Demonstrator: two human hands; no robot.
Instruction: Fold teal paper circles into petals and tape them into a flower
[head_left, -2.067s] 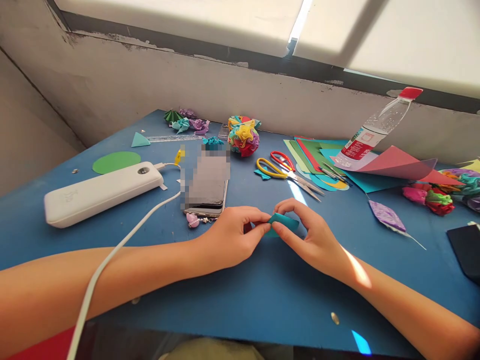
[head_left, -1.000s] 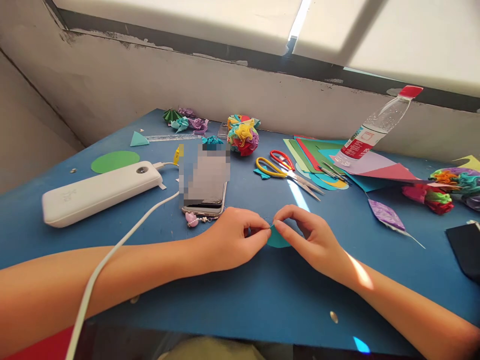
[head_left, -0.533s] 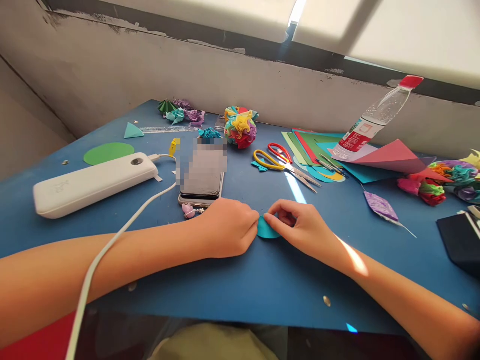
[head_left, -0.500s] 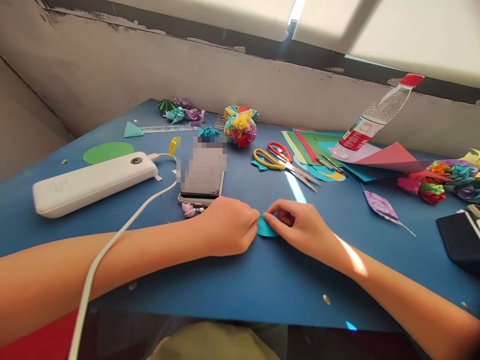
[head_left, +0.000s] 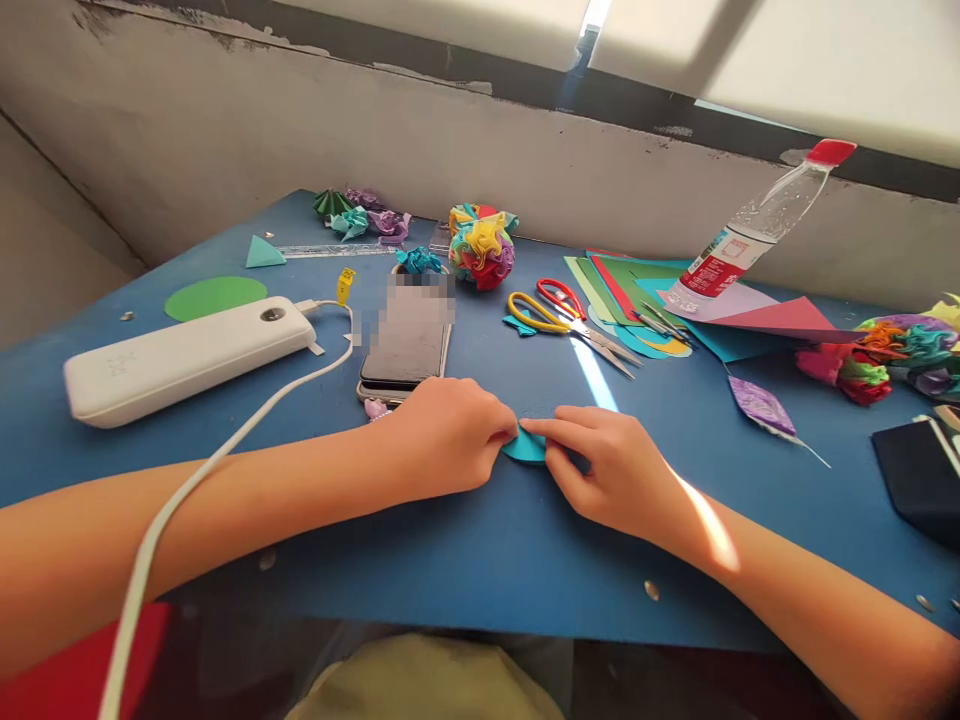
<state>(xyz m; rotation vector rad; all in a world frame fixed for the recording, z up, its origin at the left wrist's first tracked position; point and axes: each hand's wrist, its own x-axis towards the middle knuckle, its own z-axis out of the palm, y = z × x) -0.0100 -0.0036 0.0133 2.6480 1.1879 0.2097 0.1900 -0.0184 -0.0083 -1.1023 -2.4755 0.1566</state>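
Note:
A small folded piece of turquoise paper lies on the blue table between my two hands. My left hand is closed, its fingertips gripping the paper's left and upper part. From the right, my right hand reaches over with the index finger stretched out, its tip on the paper's upper edge. Its thumb is apart from that finger, at the paper's right edge. Just beyond my left hand sits a phone with a pink charm, partly covered by that hand.
A white power bank with a cable crosses my left forearm's side. Scissors, coloured paper sheets, a tilted-looking bottle and a paper flower ball stand farther back. A purple leaf-shaped piece lies right.
My right hand has loosened its pinch on the paper and stretched its index finger along the upper edge. The paper has shifted slightly left.

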